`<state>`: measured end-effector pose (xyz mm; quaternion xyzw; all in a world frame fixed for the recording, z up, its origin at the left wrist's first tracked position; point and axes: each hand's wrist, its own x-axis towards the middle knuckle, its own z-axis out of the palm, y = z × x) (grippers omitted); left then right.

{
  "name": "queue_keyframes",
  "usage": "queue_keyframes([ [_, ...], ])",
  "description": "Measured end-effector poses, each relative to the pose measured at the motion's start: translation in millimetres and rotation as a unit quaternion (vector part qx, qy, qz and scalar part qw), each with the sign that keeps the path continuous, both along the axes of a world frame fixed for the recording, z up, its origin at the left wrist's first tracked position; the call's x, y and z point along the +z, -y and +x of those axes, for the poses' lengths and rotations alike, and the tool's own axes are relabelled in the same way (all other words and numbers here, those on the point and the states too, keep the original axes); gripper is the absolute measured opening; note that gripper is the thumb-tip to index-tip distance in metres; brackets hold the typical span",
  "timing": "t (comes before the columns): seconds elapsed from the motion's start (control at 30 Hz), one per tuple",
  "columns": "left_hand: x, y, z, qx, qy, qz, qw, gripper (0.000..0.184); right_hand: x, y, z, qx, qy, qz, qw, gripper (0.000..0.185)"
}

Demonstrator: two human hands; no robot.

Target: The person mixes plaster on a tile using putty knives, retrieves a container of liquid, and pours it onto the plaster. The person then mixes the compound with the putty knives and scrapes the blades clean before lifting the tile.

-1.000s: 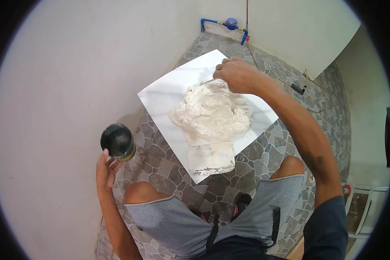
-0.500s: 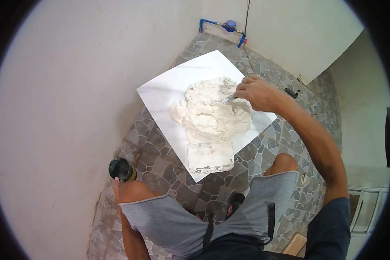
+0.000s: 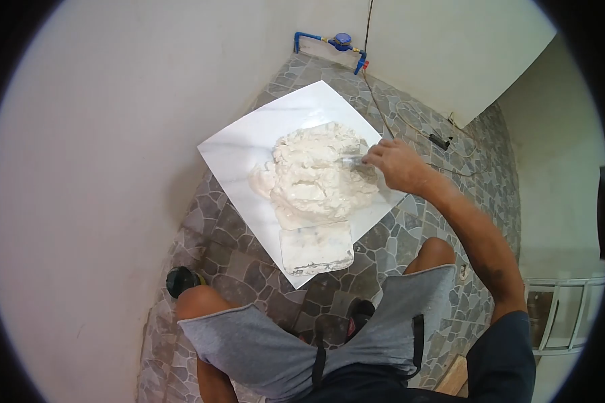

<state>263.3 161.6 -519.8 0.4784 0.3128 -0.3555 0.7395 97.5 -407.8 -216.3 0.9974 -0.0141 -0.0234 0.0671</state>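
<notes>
A large mound of creamy white paste lies on a white square board on the floor. My right hand is closed round a metal tool, whose far end is in the right side of the paste. Below the mound, a flat pale plate with a paste-smeared edge lies on the board's near corner. The dark round container stands at the left beside my knee, partly hidden by it. My left hand is out of sight behind my leg; only the forearm shows.
Blue pipes with a water meter run along the far wall. A hose and a black fitting lie on the stone-patterned floor. At the right is a white metal frame, and a piece of wood lies near my right side.
The dark container has come down from the raised left hand to beside my knee, and that hand has left view. My right hand has moved right and nearer, with the tool across the paste.
</notes>
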Motion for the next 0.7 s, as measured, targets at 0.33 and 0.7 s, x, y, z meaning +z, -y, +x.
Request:
queue_keyframes([
  [0.33, -8, 5, -7, 0.011, -0.009, 0.002, 1.0, 0.063, 7, 4, 22, -0.018, -0.049, 0.009, 0.999, 0.039],
  [0.7, -10, 4, -12, 0.013, -0.014, 0.012, 1.0, 0.06, 0, 100, -62, -0.409, 0.037, 0.569, 0.713, 0.023],
])
